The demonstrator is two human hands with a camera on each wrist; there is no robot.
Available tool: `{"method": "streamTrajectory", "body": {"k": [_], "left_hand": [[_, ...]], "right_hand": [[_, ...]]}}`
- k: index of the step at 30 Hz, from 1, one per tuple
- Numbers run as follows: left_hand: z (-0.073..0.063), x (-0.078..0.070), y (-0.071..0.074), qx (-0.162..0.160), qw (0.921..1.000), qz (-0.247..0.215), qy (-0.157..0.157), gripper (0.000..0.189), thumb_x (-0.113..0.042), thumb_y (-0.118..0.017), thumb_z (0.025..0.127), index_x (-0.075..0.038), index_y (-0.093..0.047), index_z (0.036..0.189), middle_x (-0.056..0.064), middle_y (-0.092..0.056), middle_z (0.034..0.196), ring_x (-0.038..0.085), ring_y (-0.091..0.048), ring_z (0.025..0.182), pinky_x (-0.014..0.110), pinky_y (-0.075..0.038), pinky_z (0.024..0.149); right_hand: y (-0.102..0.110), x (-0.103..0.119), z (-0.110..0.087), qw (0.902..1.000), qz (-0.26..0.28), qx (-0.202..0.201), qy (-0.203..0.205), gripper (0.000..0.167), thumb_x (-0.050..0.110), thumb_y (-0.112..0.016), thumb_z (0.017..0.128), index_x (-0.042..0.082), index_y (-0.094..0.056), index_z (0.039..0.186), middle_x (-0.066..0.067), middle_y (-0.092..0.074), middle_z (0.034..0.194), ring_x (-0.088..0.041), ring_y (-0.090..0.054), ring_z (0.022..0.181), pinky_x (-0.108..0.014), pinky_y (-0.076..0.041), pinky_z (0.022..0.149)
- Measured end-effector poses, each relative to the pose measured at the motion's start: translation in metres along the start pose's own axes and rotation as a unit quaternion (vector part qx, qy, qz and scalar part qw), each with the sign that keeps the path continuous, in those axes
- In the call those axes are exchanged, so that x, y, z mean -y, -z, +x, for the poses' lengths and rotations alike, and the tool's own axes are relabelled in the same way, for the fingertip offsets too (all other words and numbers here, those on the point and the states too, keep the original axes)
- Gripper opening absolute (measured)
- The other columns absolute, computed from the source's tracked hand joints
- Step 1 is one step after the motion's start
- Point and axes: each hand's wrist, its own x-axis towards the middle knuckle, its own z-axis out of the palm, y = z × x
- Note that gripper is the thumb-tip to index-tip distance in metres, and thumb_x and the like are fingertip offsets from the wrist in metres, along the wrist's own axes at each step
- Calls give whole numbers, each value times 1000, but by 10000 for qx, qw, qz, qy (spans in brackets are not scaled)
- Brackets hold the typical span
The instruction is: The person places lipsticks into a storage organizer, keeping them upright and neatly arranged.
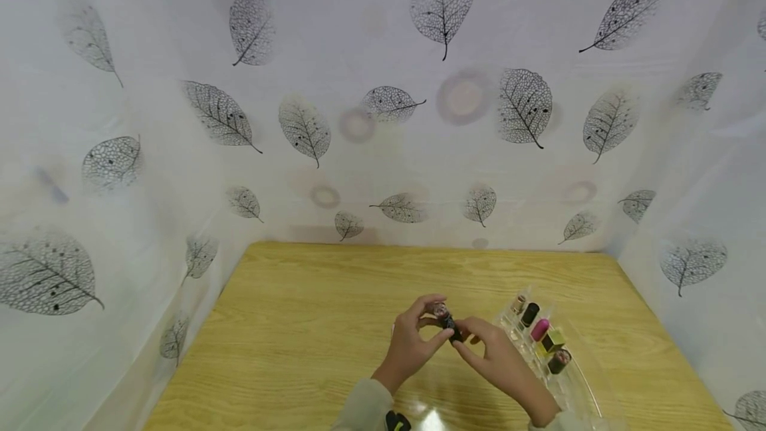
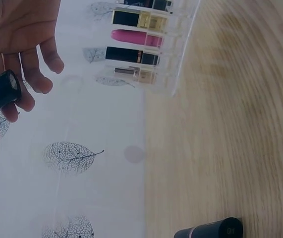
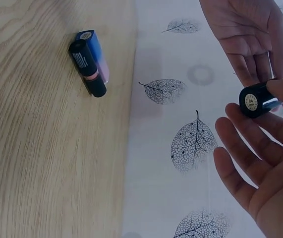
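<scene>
Both hands hold one dark lipstick (image 1: 453, 330) between them, tilted above the table. My left hand (image 1: 413, 338) grips it near the upper end, where a patterned top shows. At the lower end, thumb and fingers of my right hand (image 1: 493, 358) pinch the tube. A round label marked 04 faces the camera on the lipstick's base (image 3: 251, 102) in the right wrist view. From the left wrist, the dark tube (image 2: 1, 93) appears at the left edge, with the right hand (image 2: 27, 37) above it. Whether the cap is loose, I cannot tell.
To the right stands a clear stepped rack (image 1: 526, 351) with several lipsticks, among them a pink one (image 1: 540, 330) and a gold-and-black one (image 1: 553, 340). A black lipstick (image 3: 84, 64) and a blue-and-pink one (image 3: 95, 47) lie on the wooden table (image 1: 287, 344). Leaf-printed sheeting (image 1: 383, 158) surrounds it.
</scene>
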Motion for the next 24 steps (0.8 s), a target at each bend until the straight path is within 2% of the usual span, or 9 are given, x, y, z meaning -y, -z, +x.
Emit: {"method": "streamTrajectory", "body": {"k": [3,6,11,13,16,21,24], "left_hand": [[1,-1,0,47,10000,-24,35,42,5,-65,83,7,-50,122,24,-61,102,33,-63,93,28,-57,77],[1,-2,-1,8,9998,-45,207,40,3,-65,84,7,-51,121,24,-61,106,34,-63,95,27,-56,79],[2,-3,-2,-138,9976,-134,672,36,-2,-66,85,7,-54,118,22,-63,108,32,-64,97,24,-55,81],[2,-4,-3,-176,9970,-108,749,35,-3,-67,85,6,-56,117,21,-64,108,31,-64,97,24,-55,80],[3,-4,-4,-179,9972,-54,726,34,-4,-68,84,5,-59,115,20,-65,106,30,-65,96,27,-56,79],[3,-6,-5,-142,9979,17,628,34,-3,-68,83,5,-60,115,21,-66,105,32,-65,95,30,-57,78],[2,-7,-7,-248,9972,50,710,33,-2,-68,83,4,-60,114,20,-66,106,30,-65,94,28,-57,78]], "right_hand": [[-2,-2,0,9997,145,-150,92,19,11,-67,86,8,-65,105,5,-67,90,1,-57,79,-25,-52,64],[-5,0,0,9987,131,-461,-153,20,10,-72,81,11,-67,100,10,-65,83,2,-56,75,-23,-49,62],[-12,4,-1,9931,-44,-936,-699,24,10,-79,72,15,-67,92,16,-59,77,0,-55,70,-22,-49,62],[-13,6,-1,9926,-81,-943,-761,25,11,-79,72,15,-67,93,16,-59,78,-2,-56,71,-23,-50,63],[-11,7,-1,9946,75,-821,-627,23,11,-77,76,13,-67,97,14,-61,81,-2,-57,72,-23,-50,63],[-6,6,-1,9977,308,-595,-117,21,6,-71,80,10,-66,99,9,-65,84,-4,-58,73,-24,-50,61],[-5,5,-1,9978,281,-577,-167,20,7,-72,79,10,-67,98,8,-65,83,-8,-59,72,-23,-50,62]]}}
